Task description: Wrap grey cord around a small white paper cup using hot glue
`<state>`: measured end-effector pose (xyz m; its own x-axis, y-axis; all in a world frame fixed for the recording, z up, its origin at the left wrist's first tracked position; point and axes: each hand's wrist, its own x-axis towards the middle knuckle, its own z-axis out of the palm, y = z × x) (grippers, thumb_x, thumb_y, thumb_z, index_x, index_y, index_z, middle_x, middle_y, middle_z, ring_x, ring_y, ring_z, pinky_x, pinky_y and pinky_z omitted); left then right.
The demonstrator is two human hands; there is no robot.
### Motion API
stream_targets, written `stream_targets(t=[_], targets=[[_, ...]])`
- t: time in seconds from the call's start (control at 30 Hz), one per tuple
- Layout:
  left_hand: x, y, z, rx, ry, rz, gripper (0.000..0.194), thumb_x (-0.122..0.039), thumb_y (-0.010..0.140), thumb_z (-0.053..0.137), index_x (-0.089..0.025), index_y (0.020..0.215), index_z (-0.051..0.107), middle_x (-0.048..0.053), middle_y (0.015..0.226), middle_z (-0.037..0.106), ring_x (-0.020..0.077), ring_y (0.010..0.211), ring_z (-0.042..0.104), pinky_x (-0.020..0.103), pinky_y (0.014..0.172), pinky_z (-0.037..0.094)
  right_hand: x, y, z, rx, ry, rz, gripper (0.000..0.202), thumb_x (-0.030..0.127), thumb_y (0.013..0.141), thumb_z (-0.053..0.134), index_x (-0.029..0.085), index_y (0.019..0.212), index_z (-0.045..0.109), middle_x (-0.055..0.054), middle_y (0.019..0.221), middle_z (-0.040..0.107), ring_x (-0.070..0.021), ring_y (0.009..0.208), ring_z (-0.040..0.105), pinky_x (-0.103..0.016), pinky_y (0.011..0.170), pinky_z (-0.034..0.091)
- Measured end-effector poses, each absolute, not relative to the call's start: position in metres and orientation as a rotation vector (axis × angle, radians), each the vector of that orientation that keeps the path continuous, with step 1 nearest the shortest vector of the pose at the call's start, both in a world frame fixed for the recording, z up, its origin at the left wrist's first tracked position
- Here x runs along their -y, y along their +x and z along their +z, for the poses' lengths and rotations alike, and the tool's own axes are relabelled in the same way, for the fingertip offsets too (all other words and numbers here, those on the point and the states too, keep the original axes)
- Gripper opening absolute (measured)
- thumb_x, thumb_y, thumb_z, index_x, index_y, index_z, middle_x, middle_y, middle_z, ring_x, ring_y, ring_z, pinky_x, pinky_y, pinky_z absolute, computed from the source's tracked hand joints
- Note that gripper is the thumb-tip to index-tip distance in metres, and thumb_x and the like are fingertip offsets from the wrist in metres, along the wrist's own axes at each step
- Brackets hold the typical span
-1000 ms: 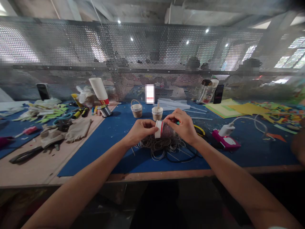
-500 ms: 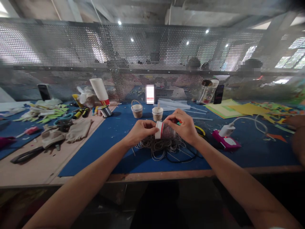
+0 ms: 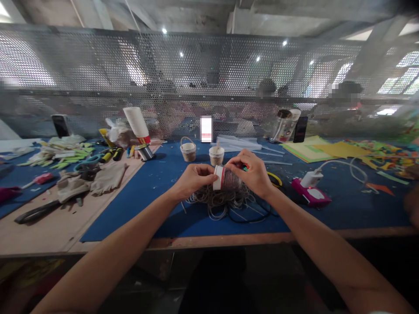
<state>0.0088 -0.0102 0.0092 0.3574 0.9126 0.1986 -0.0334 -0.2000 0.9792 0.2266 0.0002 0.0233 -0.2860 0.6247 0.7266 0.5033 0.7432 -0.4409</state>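
Note:
Between my hands a white paper cup (image 3: 218,179) lies tipped on its side, its wall wrapped in grey cord (image 3: 231,179) beside a red band. My left hand (image 3: 196,179) pinches the cup at its white end. On the other side, the fingers of my right hand (image 3: 251,171) are closed on the cord-wrapped part; the fingertips are partly hidden. Directly below lies a loose heap of grey cord (image 3: 218,201). Just beyond stand two small cord-wrapped cups, one a basket with a handle (image 3: 188,152), the other a cup with a stick-like piece (image 3: 216,156).
A stack of paper cups (image 3: 136,124) leans at the back left, near gloves (image 3: 108,179) and scissors (image 3: 87,163). To the right are a purple power strip (image 3: 310,194) with a white charger and cable, and coloured sheets (image 3: 314,148). A perforated screen (image 3: 209,65) stands behind.
My hands and the cup look almost unmoved. At the right edge, another person's arm has drawn back and down from the table.

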Motion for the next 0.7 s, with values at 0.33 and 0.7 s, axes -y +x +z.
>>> stream_targets(t=[0.33,0.7], targets=[[0.006,0.008,0.006,-0.861,1.488,1.126,0.015,-0.028,0.072,0.079,-0.015,0.075,0.074,0.001,0.069,0.066,0.0085,0.059,0.053,0.022,0.059,0.042,-0.004,0.230,0.020,1.899,-0.822,0.196,0.010,0.032,0.089,0.067,0.025,0.089,0.073,-0.001,0.082,0.060,-0.0159,0.077,0.057,-0.034,0.075,0.048],[-0.002,0.002,0.005,-0.804,1.169,1.195,0.018,-0.028,0.070,0.083,-0.014,0.079,0.074,0.001,0.071,0.066,0.0079,0.063,0.058,0.020,0.065,0.050,-0.005,0.232,0.023,1.820,-0.814,0.139,0.018,0.035,0.093,0.061,0.024,0.084,0.071,-0.006,0.103,0.061,-0.0192,0.092,0.061,-0.037,0.082,0.052]])
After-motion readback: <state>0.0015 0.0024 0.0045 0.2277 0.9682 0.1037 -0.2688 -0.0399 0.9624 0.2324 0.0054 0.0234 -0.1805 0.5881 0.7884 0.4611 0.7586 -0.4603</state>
